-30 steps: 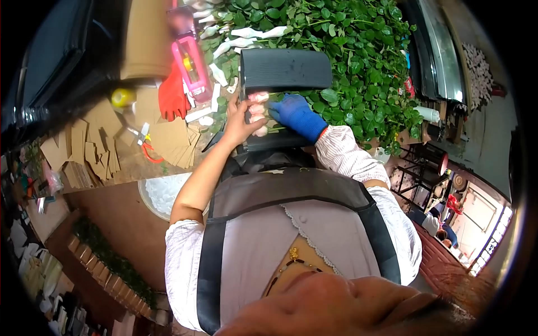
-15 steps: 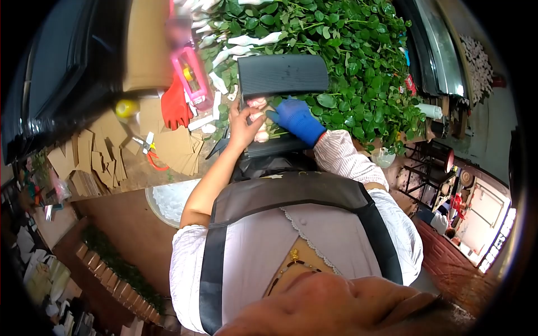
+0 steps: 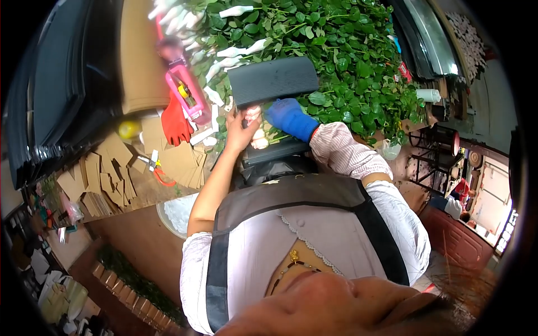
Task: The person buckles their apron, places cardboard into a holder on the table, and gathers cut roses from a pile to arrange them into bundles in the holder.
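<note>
The left hand (image 3: pixel 240 134), bare-skinned, has its fingers and thumb drawn nearly together at the upper end of a short column of pale pink blooms (image 3: pixel 258 138). The fingers touch the uppermost bloom; how firmly they press cannot be told. The other blooms sit just below the fingertips, rounded and softly layered.

Just beside that grip, on its right, the right hand (image 3: pixel 291 119) wears a blue fabric glove with an orange-red edge at the wrist. Its fingers point toward the blooms over green stems; whether they are closed on anything cannot be told.

Directly above both hands lies a dark ribbed panel (image 3: pixel 273 81), matte, slightly curved and roughly rectangular, its lower edge close to the fingers. Beneath the blooms is a second dark panel (image 3: pixel 277 150), its surface also ridged.

Beyond the right hand spreads a thick mass of glossy green leaves (image 3: pixel 353 73). Above and left of the grip are white tapered sleeves (image 3: pixel 234 51). To its left stand out a hard pink tape dispenser (image 3: pixel 189 94) with a yellow roll, a limp red glove (image 3: pixel 176 124), and, farther down, orange-handled scissors (image 3: pixel 152 164) between flat, straight-cut cardboard pieces (image 3: pixel 180 164) on the table (image 3: pixel 147 189).
</note>
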### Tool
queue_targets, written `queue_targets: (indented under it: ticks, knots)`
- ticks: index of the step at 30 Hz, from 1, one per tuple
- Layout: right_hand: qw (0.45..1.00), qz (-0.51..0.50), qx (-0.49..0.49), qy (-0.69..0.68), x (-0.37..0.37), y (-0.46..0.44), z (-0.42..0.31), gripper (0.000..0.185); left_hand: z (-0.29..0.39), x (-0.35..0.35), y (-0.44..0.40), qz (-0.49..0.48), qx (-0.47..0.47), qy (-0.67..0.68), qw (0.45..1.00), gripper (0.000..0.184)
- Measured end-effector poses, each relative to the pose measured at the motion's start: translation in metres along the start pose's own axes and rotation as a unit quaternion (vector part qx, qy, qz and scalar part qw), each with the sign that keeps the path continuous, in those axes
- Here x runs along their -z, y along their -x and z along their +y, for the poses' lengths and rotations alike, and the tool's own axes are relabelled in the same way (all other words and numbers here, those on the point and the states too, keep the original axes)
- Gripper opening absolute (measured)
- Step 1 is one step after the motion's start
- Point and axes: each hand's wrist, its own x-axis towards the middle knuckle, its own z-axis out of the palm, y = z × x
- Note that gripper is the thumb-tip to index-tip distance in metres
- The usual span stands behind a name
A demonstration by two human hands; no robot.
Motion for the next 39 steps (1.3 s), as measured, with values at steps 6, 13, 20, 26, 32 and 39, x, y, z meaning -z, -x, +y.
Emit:
queue_targets:
  ticks: [6, 13, 20, 26, 32, 39]
  knots:
    - [0.998, 0.007, -0.017, -0.052, 0.037, 0.024, -0.004, 0.032, 0.004, -0.018, 0.004, 0.109, -0.017, 0.028, 0.994, 0.046]
    - [0.994, 0.050, -0.031, -0.089, 0.041, 0.017, -0.002, 0.037, 0.003, -0.013, 0.001, 0.088, -0.001, 0.059, 0.994, 0.037]
    - [0.997, 0.038, -0.037, -0.048, 0.030, -0.007, -0.022, 0.029, 0.000, -0.014, 0.003, 0.077, 0.019, 0.026, 0.996, 0.035]
    - [0.997, 0.065, 0.006, -0.046, 0.033, 0.015, -0.012, 0.030, -0.005, -0.015, 0.001, 0.099, -0.010, 0.009, 0.995, 0.038]
    - [0.875, 0.341, -0.002, -0.344, 0.103, 0.083, 0.015, 0.025, -0.009, -0.018, 0.003, 0.105, 0.009, -0.002, 0.994, 0.042]
    - [0.901, 0.219, -0.065, -0.369, 0.106, 0.064, 0.123, 0.030, 0.009, -0.011, 0.005, 0.090, 0.018, 0.015, 0.996, 0.040]
